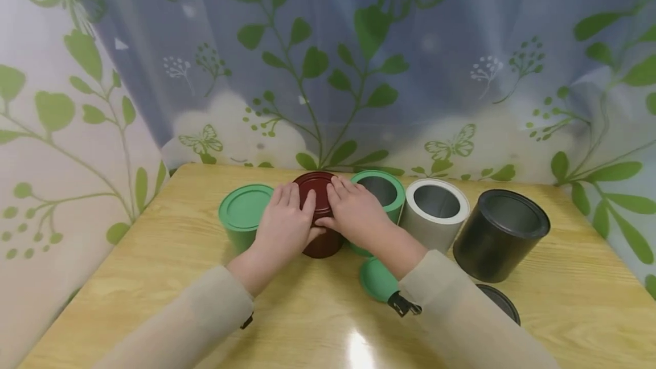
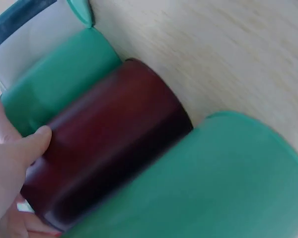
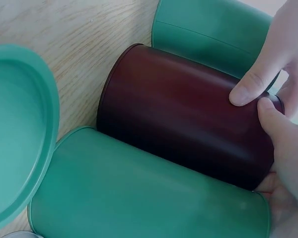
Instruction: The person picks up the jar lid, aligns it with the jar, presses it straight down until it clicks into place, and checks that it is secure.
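A dark red canister (image 1: 323,248) stands upright with its dark red lid (image 1: 319,183) on top. My left hand (image 1: 285,216) lies over the lid's left side, fingers stretched across it. From the other side, my right hand (image 1: 363,214) presses on the lid with extended fingers. Both thumbs touch the canister's side just below the rim, as the right wrist view shows. A lidded green canister (image 1: 238,237) stands close on the left. Close on the right is an uncovered green canister (image 3: 149,193). The hands hide much of the lid.
Further right stand an uncovered white canister (image 1: 429,233) and an uncovered black canister (image 1: 489,252). A loose green lid (image 1: 376,279) lies in front, partly behind my right wrist. Beside my right sleeve a black lid (image 1: 504,305) lies on the wooden table (image 1: 169,255). A patterned curtain (image 1: 328,101) hangs behind.
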A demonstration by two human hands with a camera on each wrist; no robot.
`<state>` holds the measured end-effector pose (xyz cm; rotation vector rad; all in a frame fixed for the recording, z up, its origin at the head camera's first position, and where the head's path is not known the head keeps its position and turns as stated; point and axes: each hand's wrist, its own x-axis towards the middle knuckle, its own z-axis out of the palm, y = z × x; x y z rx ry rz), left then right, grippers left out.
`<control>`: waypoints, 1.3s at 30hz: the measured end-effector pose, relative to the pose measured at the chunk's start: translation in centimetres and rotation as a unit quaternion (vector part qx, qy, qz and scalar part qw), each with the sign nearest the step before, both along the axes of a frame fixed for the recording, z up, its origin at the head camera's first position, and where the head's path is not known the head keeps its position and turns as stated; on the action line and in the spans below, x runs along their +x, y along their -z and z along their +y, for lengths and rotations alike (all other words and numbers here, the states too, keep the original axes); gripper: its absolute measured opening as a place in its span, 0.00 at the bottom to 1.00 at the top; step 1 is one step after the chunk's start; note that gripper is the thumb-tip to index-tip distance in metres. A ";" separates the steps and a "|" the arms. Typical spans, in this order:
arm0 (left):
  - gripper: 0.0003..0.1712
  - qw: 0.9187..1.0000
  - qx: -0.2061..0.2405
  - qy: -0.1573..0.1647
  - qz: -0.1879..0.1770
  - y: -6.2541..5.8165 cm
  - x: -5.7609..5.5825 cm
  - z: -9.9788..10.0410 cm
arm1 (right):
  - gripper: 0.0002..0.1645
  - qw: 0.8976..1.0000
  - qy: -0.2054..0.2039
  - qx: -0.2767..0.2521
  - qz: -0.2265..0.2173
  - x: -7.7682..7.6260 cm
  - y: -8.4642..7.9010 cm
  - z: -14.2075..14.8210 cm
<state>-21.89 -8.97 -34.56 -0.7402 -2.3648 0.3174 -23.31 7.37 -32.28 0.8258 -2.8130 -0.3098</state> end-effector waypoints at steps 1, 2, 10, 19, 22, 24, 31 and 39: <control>0.40 1.000 0.002 -0.004 0.002 0.1 0.2 -0.1 | 0.44 1.000 -0.001 -0.001 -0.002 0.0 0.1 -0.1; 0.40 1.000 0.006 -0.005 0.007 0.2 0.3 -0.1 | 0.44 1.000 -0.003 -0.003 -0.004 0.0 0.1 -0.2; 0.37 0.997 0.048 0.020 0.049 0.6 0.4 0.1 | 0.44 1.000 0.009 -0.002 0.004 0.0 0.2 0.0; 0.31 0.992 0.119 0.028 -0.017 0.8 0.2 -0.6 | 0.40 0.997 -0.002 -0.026 -0.076 -0.2 -1.0 1.1; 0.26 0.992 0.120 0.042 -0.008 0.8 0.3 -0.8 | 0.36 0.998 -0.008 -0.017 -0.065 0.3 -1.3 1.3; 0.23 0.992 0.120 0.050 -0.001 0.7 0.5 -0.8 | 0.35 0.999 -0.020 -0.013 -0.038 0.7 -1.2 1.3; 0.23 0.994 0.090 0.063 0.024 -0.1 0.6 -0.8 | 0.28 0.987 -0.095 -0.008 0.130 0.4 0.0 1.1; 0.45 0.995 0.010 -0.018 -0.096 -1.4 -0.3 0.4 | 0.27 0.986 -0.108 -0.034 0.124 0.3 -0.1 1.3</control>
